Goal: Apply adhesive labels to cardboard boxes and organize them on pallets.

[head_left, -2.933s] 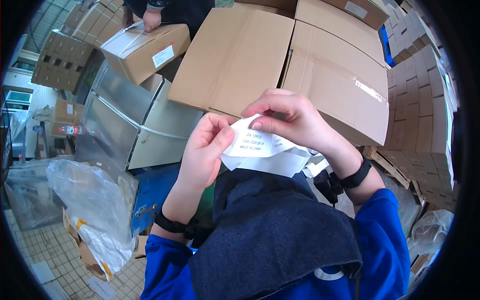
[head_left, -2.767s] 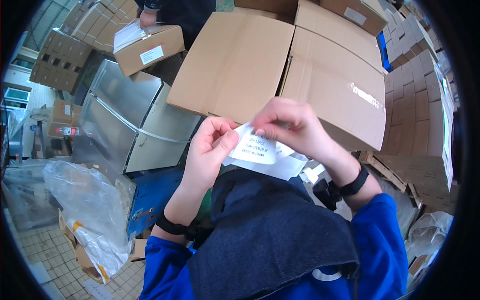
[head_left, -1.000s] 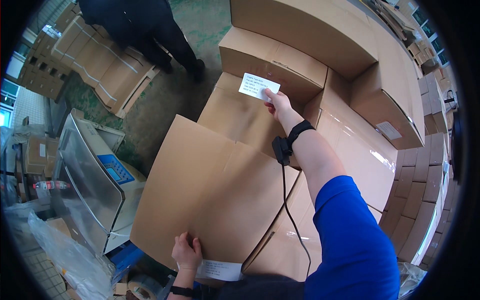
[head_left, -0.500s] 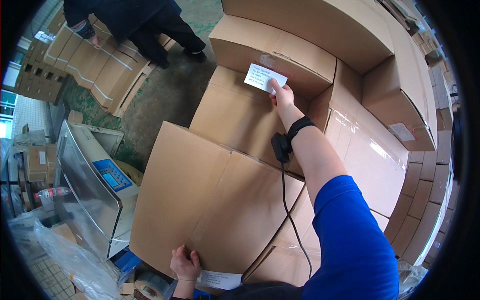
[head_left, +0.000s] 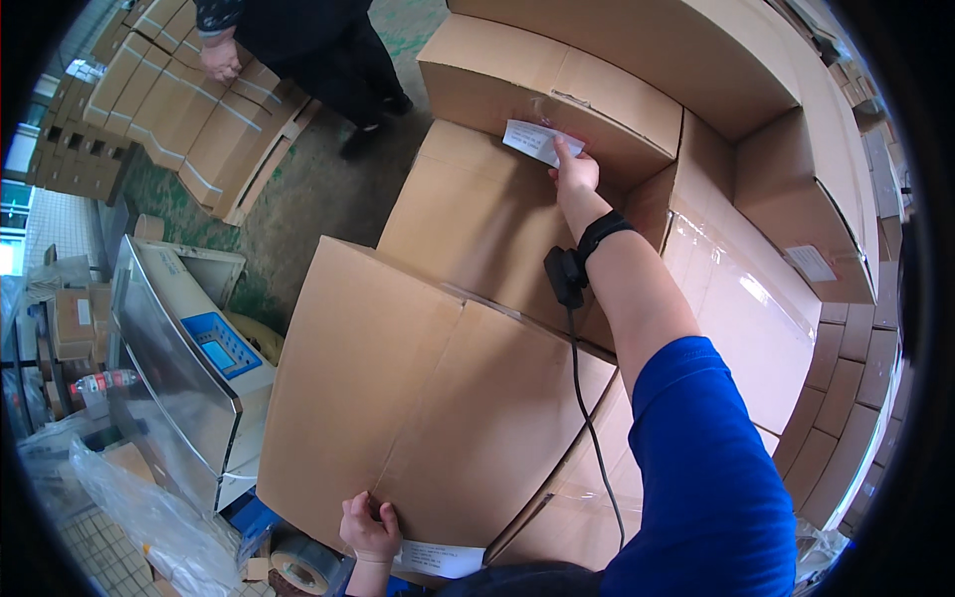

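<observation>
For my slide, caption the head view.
Right hand holds a white label by a farther carton; left hand touches a nearer carton.

Room to pass lies over the near carton's (head_left: 398, 388) top, from left edge to far edge; the left grip (head_left: 369, 527) occupies its near edge, and a black cable (head_left: 581, 408) hangs across its right edge. Beyond the far edge, a taller carton's (head_left: 468, 95) upright side bars the right grip (head_left: 577, 177); a machine (head_left: 184, 368) stands beside the left edge.
</observation>
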`<state>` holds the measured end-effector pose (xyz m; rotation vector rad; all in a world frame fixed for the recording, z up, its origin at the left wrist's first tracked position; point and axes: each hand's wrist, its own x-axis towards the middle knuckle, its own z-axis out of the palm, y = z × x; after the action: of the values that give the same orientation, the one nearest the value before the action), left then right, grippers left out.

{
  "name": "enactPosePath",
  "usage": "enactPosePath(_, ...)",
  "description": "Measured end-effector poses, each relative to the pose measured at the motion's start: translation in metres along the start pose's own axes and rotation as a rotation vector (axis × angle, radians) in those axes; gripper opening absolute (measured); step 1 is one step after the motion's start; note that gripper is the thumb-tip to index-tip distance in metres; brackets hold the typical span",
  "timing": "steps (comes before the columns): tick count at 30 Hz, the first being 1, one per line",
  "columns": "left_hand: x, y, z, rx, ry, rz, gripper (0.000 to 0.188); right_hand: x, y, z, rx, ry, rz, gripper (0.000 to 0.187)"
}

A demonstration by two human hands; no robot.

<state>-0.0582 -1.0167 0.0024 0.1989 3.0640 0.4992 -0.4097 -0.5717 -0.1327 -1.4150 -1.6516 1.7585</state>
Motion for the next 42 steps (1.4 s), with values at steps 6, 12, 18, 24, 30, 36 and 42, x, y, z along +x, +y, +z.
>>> enactPosePath(6,-0.002,-0.002,0.0,-0.018,-0.006,-0.018,0.036,0.01,0.013,-0.014,-0.337,-0.313,0.205,0.044)
enactPosePath(12,-0.001,-0.004,0.003,-0.036,-0.017,-0.019,0.039,0.027,-0.03,0.062,-0.993,-0.504,-0.947,0.025)
enactPosePath(18,0.001,-0.002,0.002,-0.084,0.005,-0.015,0.037,0.069,-0.011,0.036,-0.995,-0.637,-0.683,0.022)
enactPosePath(24,-0.013,-0.028,-0.02,-0.304,-0.006,-0.237,0.03,0.021,-0.011,-0.034,-0.791,-0.634,-0.467,0.028)
enactPosePath(30,-0.06,-0.12,-0.055,-1.021,0.385,-0.946,0.031,-0.174,-0.056,-0.08,-0.807,-0.964,-0.516,0.032)
enactPosePath(36,-0.08,-0.108,-0.046,-1.417,0.098,-0.813,0.014,-0.132,0.007,-0.18,-0.852,-0.728,-0.605,0.038)
enactPosePath(42,-0.13,-0.233,0.016,-1.368,0.138,-1.254,0.029,-0.324,-0.015,-0.166,-0.742,-0.658,-0.932,0.032)
